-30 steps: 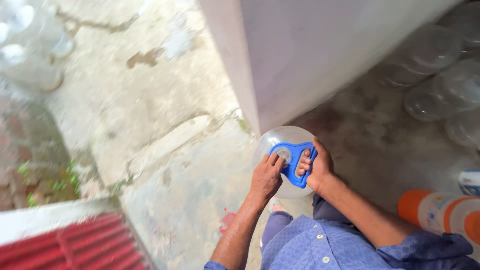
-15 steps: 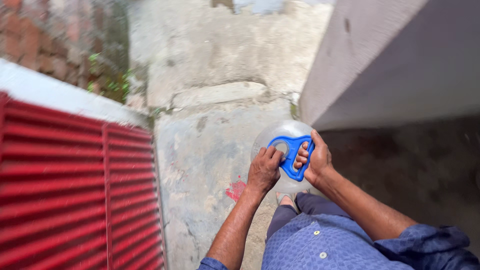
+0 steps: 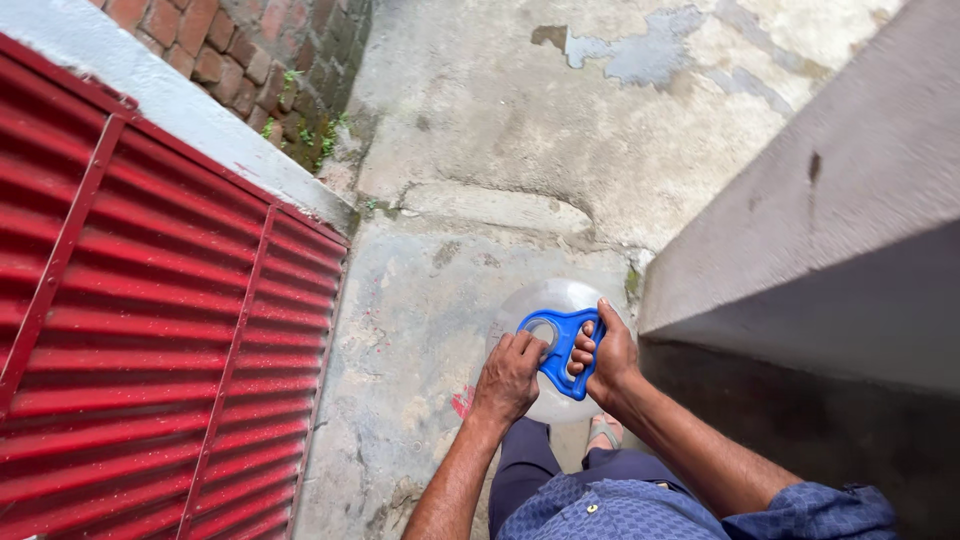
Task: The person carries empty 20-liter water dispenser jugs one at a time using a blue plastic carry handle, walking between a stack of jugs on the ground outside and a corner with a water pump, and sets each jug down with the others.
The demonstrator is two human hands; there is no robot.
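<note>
Head view. Clear plastic water jug (image 3: 560, 300) seen from above; most of its body is hidden under the blue carry handle (image 3: 563, 345) and both hands, and its neck and cap cannot be made out. No label visible on the jug. Right hand (image 3: 606, 352) is closed around the handle's grip bar. Left hand (image 3: 510, 378) is clenched at the handle's ring end, touching it. The jug stands on the cracked concrete ground (image 3: 480, 150). Left of the jug: red corrugated metal gate (image 3: 150, 340), brick wall (image 3: 250, 50) beyond it. Right of the jug, just beside it: grey concrete wall (image 3: 830, 230). Below the jug: a sandalled foot (image 3: 603, 432), partly hidden.
</note>
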